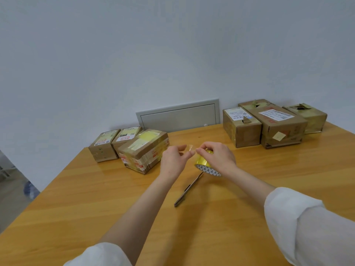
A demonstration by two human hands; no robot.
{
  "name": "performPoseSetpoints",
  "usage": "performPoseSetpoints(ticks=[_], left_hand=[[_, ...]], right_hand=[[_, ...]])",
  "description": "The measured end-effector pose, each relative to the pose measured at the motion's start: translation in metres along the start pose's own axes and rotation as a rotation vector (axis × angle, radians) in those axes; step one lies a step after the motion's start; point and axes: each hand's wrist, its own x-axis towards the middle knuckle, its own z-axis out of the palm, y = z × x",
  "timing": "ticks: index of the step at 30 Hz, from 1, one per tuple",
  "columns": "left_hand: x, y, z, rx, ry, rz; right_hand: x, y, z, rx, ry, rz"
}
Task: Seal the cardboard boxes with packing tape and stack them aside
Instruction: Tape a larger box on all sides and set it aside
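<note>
At table (pixel 115 198) centre: right hand (pixel 216 157) curled over tape roll (pixel 202 163), left hand (pixel 172 157) pinching free tape end (pixel 184 148). Risk: slack strip folds, sticks to itself.

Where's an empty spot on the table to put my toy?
Bare wood lies between the left boxes and right boxes, and along the table near edge. Crowded in the middle: left hand, right hand, tape roll, dark slim tool.
</note>
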Motion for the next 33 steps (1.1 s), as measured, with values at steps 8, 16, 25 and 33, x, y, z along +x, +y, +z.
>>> performPoseSetpoints(ticks=[8,16,25,33], left_hand=[[-0.002,0.001,0.003,-0.258,-0.069,-0.101],[0.006,0.012,0.011,-0.244,0.115,-0.067],[0.005,0.022,0.026,-0.346,0.033,-0.033],[-0.010,-0.005,0.025,0.487,-0.318,-0.056]], right_hand=[[-0.003,0.000,-0.001,0.003,-0.011,-0.014],[0.002,-0.003,0.003,0.072,-0.148,0.131],[0.002,0.012,-0.027,-0.032,-0.119,0.050],[-0.016,0.044,-0.040,-0.553,-0.109,0.017]])
